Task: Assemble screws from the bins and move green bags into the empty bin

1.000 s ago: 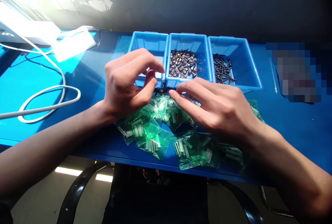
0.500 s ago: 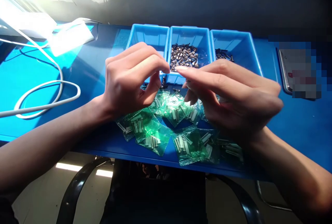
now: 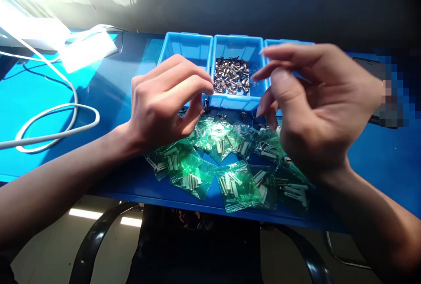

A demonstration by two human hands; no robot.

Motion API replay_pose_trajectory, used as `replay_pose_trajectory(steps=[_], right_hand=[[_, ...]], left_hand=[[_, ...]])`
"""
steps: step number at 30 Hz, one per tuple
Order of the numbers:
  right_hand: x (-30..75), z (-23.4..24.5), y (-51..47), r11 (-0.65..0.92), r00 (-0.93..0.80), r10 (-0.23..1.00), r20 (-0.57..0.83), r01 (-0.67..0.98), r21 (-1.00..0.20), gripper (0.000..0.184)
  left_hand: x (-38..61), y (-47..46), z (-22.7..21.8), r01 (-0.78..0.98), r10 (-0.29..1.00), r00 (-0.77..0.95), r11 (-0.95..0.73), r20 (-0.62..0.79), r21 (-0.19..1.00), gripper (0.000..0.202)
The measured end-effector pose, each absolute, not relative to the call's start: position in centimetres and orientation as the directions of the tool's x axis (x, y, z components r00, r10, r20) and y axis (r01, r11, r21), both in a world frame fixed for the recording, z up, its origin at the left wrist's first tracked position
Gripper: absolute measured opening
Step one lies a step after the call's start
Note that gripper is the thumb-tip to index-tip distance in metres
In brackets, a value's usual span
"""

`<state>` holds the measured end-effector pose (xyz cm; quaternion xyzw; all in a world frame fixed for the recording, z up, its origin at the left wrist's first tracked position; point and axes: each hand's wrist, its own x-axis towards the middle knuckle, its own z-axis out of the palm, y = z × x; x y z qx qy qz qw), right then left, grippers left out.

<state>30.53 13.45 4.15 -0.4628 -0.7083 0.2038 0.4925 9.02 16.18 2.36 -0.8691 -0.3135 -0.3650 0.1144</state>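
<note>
A white cable (image 3: pixel 59 135) loops over the left end of a blue bench (image 3: pixel 394 165), near a white sheet (image 3: pixel 88 51) toward its back edge. A worker's left hand (image 3: pixel 167 104) hovers before the left bin (image 3: pixel 186 47), thumb and forefinger curled toward each other; whether they pinch anything cannot be told. Green plastic packets (image 3: pixel 241 196) holding white wall plugs (image 3: pixel 234 183) and screws lie along the front edge, presumably flat so their contents show. Loose dark screws (image 3: pixel 222 116) rest between packets and bins, perhaps set out for easy picking. Silver-headed screws (image 3: pixel 232 73) fill part of the middle bin (image 3: pixel 237 101); the row of bins likely keeps parts sorted within reach. The right hand (image 3: pixel 315 104), slightly blurred, hangs across the right bin (image 3: pixel 289 42), fingers apart with nothing visible in them. A phone (image 3: pixel 368 67), partly pixelated, lies toward the back right corner.
</note>
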Motion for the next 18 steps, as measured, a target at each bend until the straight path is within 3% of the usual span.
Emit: replay_pose_trajectory(steps=[4, 7, 9, 15, 18], right_hand=[[30.8, 3.3, 12.9, 0.686, -0.381, 0.692, 0.613, 0.61, -0.397, 0.026], [30.9, 2.3, 12.9, 0.733, -0.608, 0.596, 0.524, 0.678, -0.048, 0.029], [30.8, 2.1, 13.1, 0.727, -0.7, 0.58, 0.418, 0.675, 0.122, 0.03], [31.0, 2.5, 13.6, 0.727, -0.757, 0.622, 0.202, 0.654, 0.209, 0.024], [30.7, 2.8, 13.3, 0.715, -0.737, 0.613, 0.285, 0.67, 0.197, 0.025]], left_hand=[[9.0, 15.9, 2.3, 0.656, 0.507, 0.474, -0.749, 0.72, 0.096, 0.017], [9.1, 15.8, 2.3, 0.659, 0.546, 0.431, -0.734, 0.718, 0.163, 0.026], [9.1, 15.9, 2.3, 0.652, 0.546, 0.426, -0.738, 0.722, 0.174, 0.027], [9.0, 16.2, 2.4, 0.653, 0.527, 0.458, -0.746, 0.716, 0.131, 0.019], [8.9, 16.2, 2.4, 0.667, 0.51, 0.477, -0.741, 0.716, 0.083, 0.018]])
